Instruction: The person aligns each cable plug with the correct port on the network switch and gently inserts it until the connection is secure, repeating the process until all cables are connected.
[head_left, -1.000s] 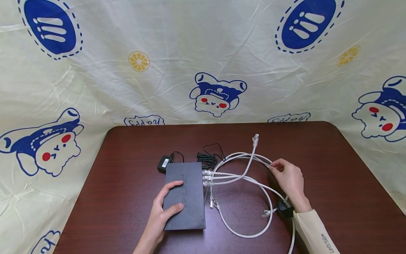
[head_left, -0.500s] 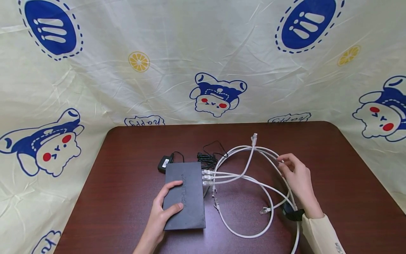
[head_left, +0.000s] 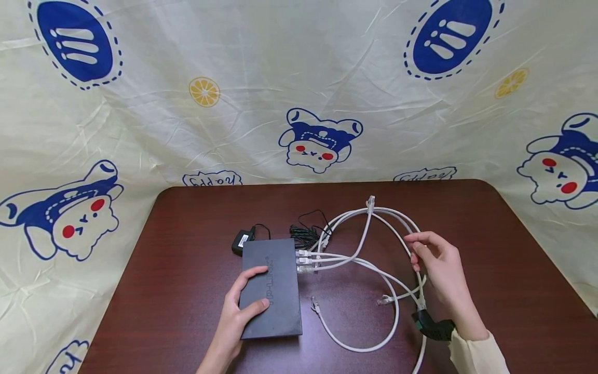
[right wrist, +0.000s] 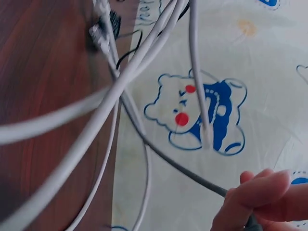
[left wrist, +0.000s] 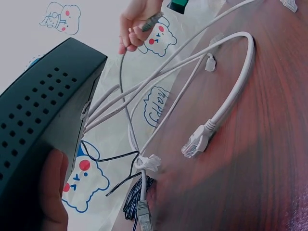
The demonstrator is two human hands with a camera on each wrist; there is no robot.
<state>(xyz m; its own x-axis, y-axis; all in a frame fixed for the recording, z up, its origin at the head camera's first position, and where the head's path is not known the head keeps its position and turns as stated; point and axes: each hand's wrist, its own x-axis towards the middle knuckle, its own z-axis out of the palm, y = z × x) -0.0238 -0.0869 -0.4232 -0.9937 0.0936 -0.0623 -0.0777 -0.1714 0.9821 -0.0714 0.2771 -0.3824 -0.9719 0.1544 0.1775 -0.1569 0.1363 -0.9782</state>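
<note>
My left hand [head_left: 231,311] grips a dark TP-Link network switch [head_left: 285,311], its thumb and a finger lying on the top. In the left wrist view, the vented side of the switch [left wrist: 43,110] is tilted up. Several white cables run from plugs [head_left: 304,261] in its right side. To the right, my right hand [head_left: 441,267] pinches a thin grey network cable [right wrist: 192,173] close to its end. The left wrist view shows that cable's grey plug [left wrist: 152,22] by the fingers. One loose white plug [head_left: 371,201] sticks up; another white plug [head_left: 315,305] lies near the switch.
Behind the switch sit a black power adapter [head_left: 241,241] and a bundled black cord [head_left: 304,235]. A further loose plug [head_left: 385,299] lies within the cable loops. The brown table [head_left: 187,270] ends at a patterned cloth backdrop [head_left: 149,124].
My right hand has moved right and then slightly towards me, drawing the cable loop wider. A plug beside the switch has slid back towards the black cord. My left hand stays put.
</note>
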